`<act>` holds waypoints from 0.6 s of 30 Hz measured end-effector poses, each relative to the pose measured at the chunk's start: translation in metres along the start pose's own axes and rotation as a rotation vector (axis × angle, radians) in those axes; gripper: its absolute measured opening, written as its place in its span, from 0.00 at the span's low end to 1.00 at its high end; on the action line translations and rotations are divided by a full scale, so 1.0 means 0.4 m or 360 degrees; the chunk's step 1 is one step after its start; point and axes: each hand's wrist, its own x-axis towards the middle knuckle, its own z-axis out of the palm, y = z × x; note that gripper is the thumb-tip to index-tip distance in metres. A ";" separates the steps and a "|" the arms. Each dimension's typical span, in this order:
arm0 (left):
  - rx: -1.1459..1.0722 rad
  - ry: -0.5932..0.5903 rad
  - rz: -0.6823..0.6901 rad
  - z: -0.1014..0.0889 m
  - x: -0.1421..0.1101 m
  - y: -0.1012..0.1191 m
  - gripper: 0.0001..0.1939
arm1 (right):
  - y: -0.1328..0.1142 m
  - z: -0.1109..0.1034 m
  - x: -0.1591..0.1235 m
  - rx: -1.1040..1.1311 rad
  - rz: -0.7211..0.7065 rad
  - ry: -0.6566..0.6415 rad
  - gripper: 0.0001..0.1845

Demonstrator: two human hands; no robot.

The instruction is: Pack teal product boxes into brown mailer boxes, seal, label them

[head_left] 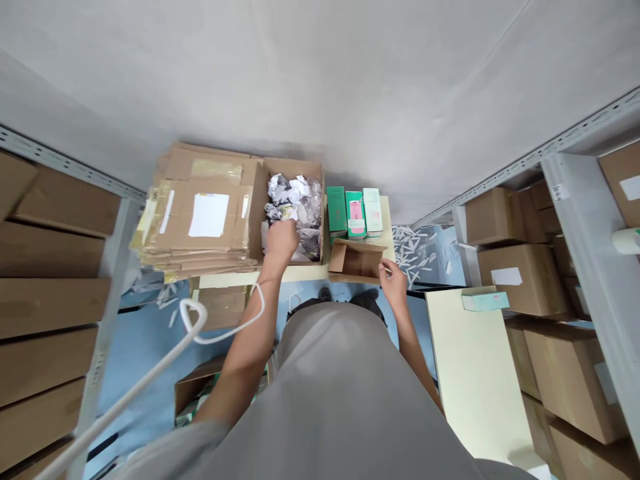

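Observation:
My left hand [281, 241] reaches into an open cardboard box [261, 200] full of crumpled white and clear packing paper [295, 200]; its fingers are curled on the paper. My right hand [393, 279] rests at the front right edge of a small open cardboard box [356, 261], fingers bent and pinched at its flap. Behind that small box stand three green and pink product boxes [355, 212] in a row.
A stack of flattened cardboard cartons [200, 213] lies left of the paper box on the pale table [300, 273]. A second pale table [475, 373] carries a teal box [485, 301]. Shelves with brown cartons [520, 273] flank both sides. A white cable [190, 320] hangs at left.

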 end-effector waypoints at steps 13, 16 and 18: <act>0.0157 -0.0139 0.0310 -0.007 0.020 0.043 0.29 | -0.055 -0.015 0.006 0.0145 -0.0014 -0.0077 0.27; 0.0046 0.0043 0.0340 -0.049 -0.014 0.030 0.27 | -0.083 -0.026 0.006 0.0210 0.0002 -0.0074 0.28; -0.0051 0.0209 0.0388 -0.088 -0.057 0.037 0.26 | -0.116 -0.036 0.007 0.0294 -0.0004 -0.0103 0.27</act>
